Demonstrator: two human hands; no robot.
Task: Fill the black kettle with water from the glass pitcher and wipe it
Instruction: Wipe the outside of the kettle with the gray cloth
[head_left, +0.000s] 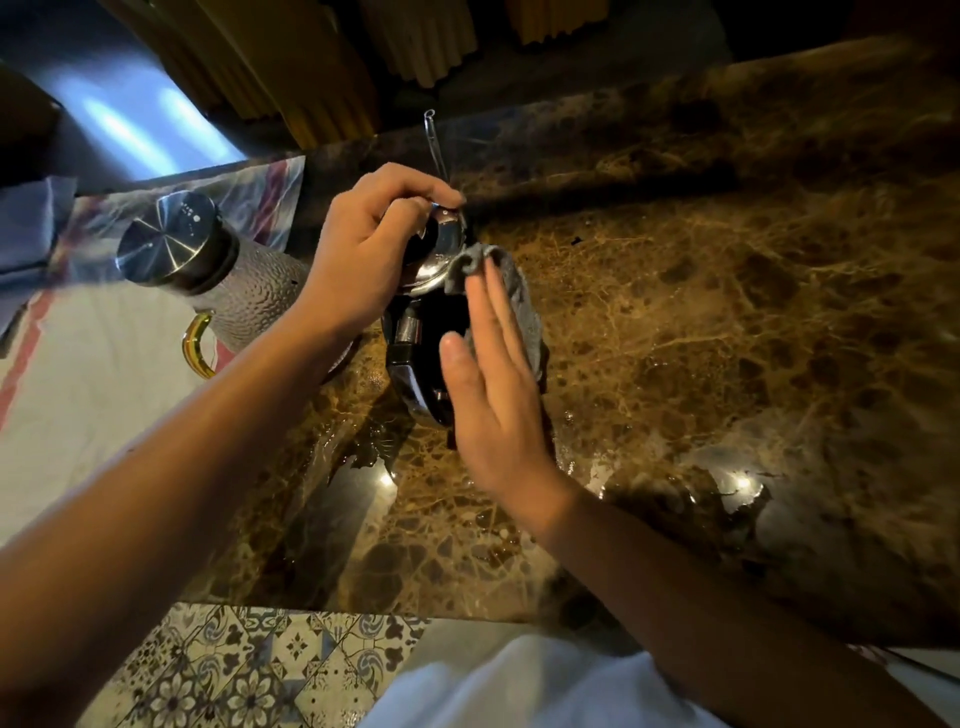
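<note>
The black kettle (415, 338) with a shiny metal lid stands on the brown marble counter (701, 322) at the middle. My left hand (369, 244) grips the kettle's top from the left, fingers curled over the lid. My right hand (488, 389) lies flat, fingers straight, pressing a grey cloth (511, 291) against the kettle's right side. The glass pitcher (223, 270), dimpled with a steel cap and a gold handle, stands to the left on a white towel, apart from both hands.
A white towel (88, 374) with red stripes covers the counter's left part. Water puddles (727, 483) glisten on the marble in front and to the right. A thin glass rod (434, 140) lies behind the kettle. Patterned floor tiles (249, 670) show below the counter edge.
</note>
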